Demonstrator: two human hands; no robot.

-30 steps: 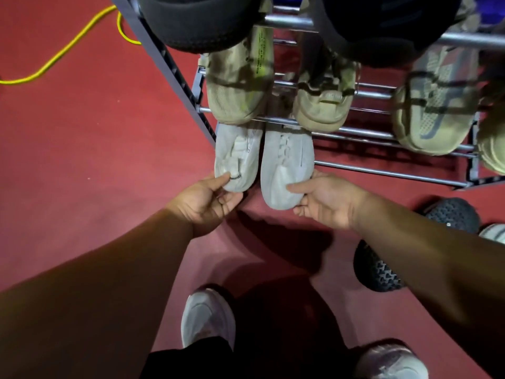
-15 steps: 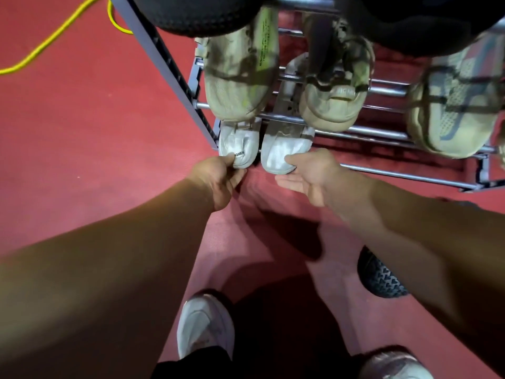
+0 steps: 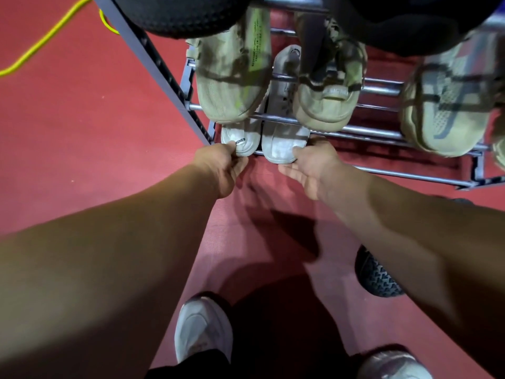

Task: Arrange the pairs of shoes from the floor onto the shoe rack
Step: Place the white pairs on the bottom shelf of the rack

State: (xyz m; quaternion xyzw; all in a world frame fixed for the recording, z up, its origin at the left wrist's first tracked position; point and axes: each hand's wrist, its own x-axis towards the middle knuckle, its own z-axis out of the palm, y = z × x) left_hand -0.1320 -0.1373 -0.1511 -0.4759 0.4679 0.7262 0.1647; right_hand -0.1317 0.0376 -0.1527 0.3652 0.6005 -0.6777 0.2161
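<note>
Centre frame: my left grip [image 3: 222, 170] pinches left white shoe [image 3: 241, 139] heel, right grip [image 3: 308, 166] spread, thumb on right white shoe [image 3: 282, 144], shoe rack [image 3: 154, 64] bottom tier.

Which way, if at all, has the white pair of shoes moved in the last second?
Yes. The white pair has slid deeper into the shoe rack, under the beige shoes; only its heels now stick out past the bottom front rail.

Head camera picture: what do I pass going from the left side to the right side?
Yellow cable → left hand → pair of white shoes → right hand → black shoe on the floor.
</note>
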